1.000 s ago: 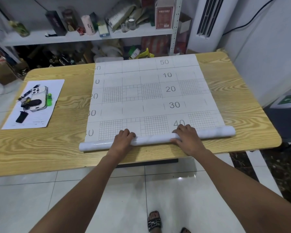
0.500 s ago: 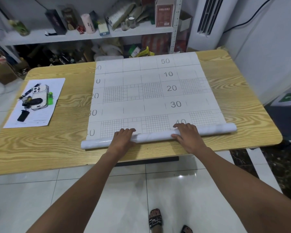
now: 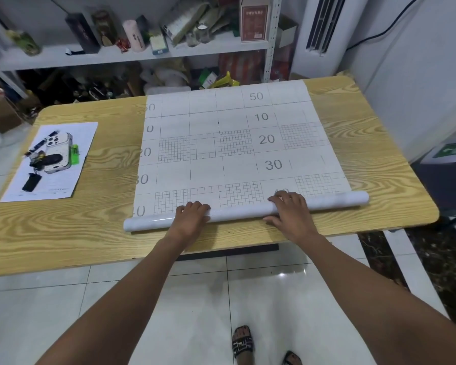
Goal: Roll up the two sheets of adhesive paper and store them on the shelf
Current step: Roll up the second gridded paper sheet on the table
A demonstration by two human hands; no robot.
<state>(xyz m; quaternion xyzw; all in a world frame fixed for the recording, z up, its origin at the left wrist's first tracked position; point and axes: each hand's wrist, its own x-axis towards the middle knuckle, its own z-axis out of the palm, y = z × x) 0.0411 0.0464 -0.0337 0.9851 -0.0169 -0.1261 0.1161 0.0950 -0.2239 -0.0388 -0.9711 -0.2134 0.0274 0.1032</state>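
the adhesive paper (image 3: 229,156) lies grid-up across the middle of the bench (image 3: 90,233), its near edge rolled into a tube. the left hand (image 3: 191,216) and right hand (image 3: 291,210) both curl over that tube, grasping it. a phone (image 3: 58,151) lies far left; the shelf (image 3: 116,55) stands behind.

left hand (image 3: 191,216), right hand (image 3: 290,212) curled over rolled near end, adhesive paper (image 3: 234,159), table (image 3: 90,233).
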